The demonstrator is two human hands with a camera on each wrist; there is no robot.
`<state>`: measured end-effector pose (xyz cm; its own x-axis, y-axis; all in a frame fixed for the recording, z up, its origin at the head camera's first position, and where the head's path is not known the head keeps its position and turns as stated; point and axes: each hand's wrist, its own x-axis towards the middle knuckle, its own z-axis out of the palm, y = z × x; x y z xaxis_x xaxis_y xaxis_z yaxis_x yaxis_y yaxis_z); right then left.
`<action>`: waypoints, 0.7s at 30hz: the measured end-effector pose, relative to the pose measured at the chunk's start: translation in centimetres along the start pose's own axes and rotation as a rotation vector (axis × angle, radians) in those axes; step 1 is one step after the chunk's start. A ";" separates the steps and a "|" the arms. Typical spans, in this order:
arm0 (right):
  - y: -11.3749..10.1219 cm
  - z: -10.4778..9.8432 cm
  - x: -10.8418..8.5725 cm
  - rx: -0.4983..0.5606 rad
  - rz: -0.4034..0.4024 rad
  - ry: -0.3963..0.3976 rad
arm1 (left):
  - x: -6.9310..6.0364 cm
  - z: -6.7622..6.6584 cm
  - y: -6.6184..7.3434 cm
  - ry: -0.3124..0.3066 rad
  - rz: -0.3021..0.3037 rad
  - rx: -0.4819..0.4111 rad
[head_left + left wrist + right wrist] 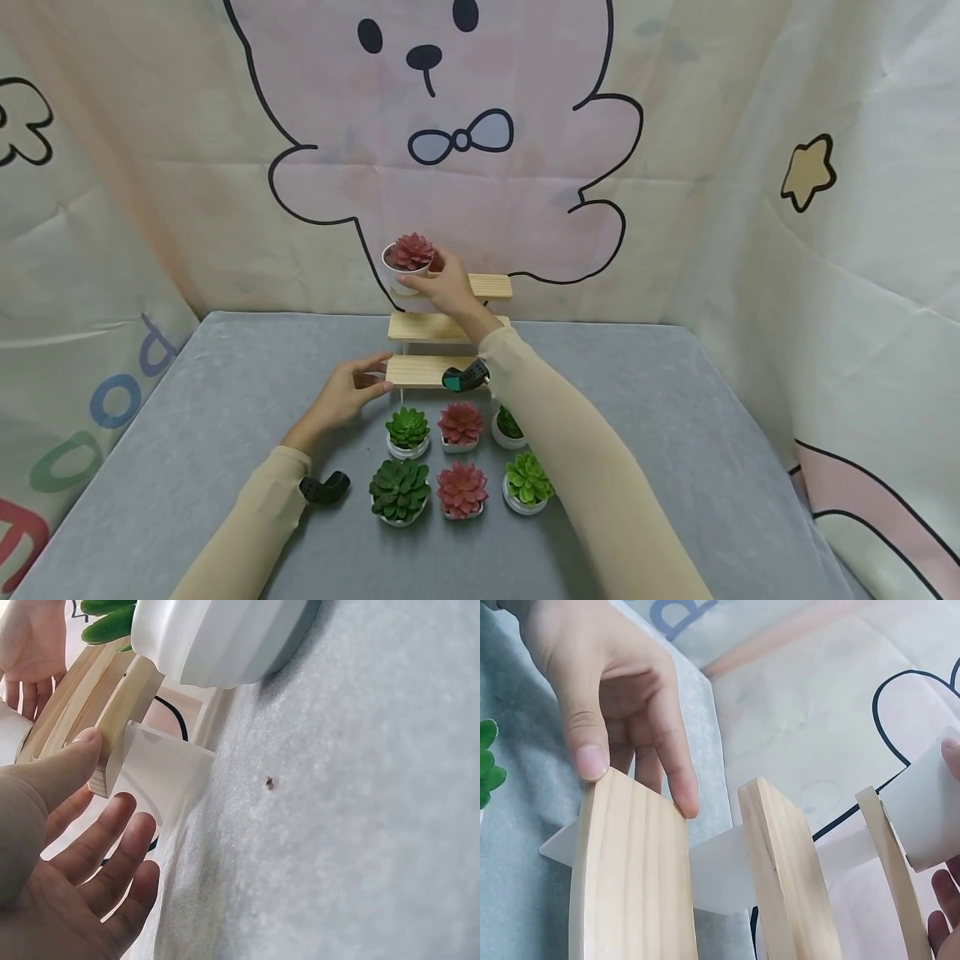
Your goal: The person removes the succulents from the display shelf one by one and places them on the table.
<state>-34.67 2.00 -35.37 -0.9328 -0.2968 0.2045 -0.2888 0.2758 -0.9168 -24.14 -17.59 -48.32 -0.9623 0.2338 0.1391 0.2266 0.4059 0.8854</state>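
A three-tier wooden shelf stand with pale boards and translucent supports stands at the back of the table. My right hand grips a white pot with a red succulent at the left end of the top board. In the right wrist view the base of the white pot appears to meet that board. My left hand pinches the left end of the lowest board, thumb on the front edge and a finger at the rear corner. Its other fingers spread loosely below.
Two rows of potted succulents stand before the stand: green ones such as the dark one, and two red ones, the nearer in front. One green pot is partly behind my right sleeve. A printed cloth hangs behind the grey table.
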 end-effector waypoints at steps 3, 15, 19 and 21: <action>0.1 -0.1 -0.1 0.015 -0.001 0.008 | 0.0 0.0 0.1 0.002 -0.003 -0.004; -0.2 -1.8 -1.1 -0.015 -0.050 -0.011 | 0.0 -0.1 -0.1 -0.003 -0.008 0.038; -0.5 -2.6 -1.7 -0.046 -0.076 -0.023 | 0.1 0.0 0.0 -0.005 -0.015 0.041; -0.7 -3.0 -2.0 -0.053 -0.095 -0.034 | 0.1 0.0 0.0 -0.005 -0.019 0.034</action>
<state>-33.23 5.12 -34.13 -0.8928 -0.3549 0.2773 -0.3878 0.2926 -0.8741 -24.22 -17.54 -48.30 -0.9657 0.2304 0.1196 0.2130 0.4404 0.8722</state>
